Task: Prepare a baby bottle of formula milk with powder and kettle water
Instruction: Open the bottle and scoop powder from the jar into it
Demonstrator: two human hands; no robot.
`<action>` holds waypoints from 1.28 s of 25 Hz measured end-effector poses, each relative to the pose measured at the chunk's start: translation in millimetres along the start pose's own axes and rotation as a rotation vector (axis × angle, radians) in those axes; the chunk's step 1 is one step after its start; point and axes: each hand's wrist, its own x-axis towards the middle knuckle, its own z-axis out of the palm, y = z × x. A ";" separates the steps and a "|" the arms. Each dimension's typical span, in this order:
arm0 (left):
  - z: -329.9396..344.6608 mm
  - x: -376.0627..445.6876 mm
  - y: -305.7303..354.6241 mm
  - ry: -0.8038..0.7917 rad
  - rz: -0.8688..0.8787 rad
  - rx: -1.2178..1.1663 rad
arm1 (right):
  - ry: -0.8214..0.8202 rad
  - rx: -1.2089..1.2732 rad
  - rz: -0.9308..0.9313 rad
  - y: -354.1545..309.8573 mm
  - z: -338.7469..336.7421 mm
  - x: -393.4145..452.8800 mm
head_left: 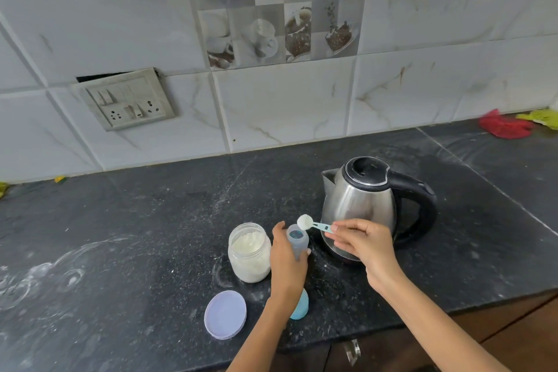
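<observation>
I see my left hand (287, 257) wrapped around a small translucent plastic baby bottle (297, 240), standing upright and uncapped on the dark speckled stone surface (151, 220). My right hand (362, 240) pinches the handle of a pale blue plastic measuring scoop (314, 223), heaped with white powder. The handle runs roughly level from right to left, its bowl just above and slightly right of the bottle's mouth; whether it is centred, I cannot quite tell. I judge tipping comes next.
</observation>
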 end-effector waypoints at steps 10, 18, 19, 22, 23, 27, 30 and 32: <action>-17.1 11.3 0.9 0.008 0.117 0.050 | 0.011 -0.040 -0.038 2.1 -0.5 -0.7; -19.2 9.9 6.5 -0.028 0.177 0.092 | -0.023 -0.252 -0.162 0.9 -1.8 5.2; -19.1 9.8 6.7 -0.031 0.180 0.095 | -0.035 -0.317 -0.204 0.6 -1.6 7.1; -16.4 9.7 5.2 -0.042 0.176 0.086 | -0.074 -0.579 -0.313 0.1 1.6 12.0; -15.0 9.2 4.8 -0.049 0.168 0.080 | -0.083 -0.712 -0.394 0.1 3.4 11.4; -10.9 6.2 5.8 -0.024 0.140 0.018 | -0.196 -1.103 -1.094 5.9 1.4 12.0; -10.1 5.7 5.0 -0.005 0.129 -0.019 | -0.248 -1.107 -1.208 10.6 -6.7 13.2; -9.6 5.8 3.2 -0.005 0.133 -0.021 | -0.254 -1.107 -1.203 12.4 -8.9 14.7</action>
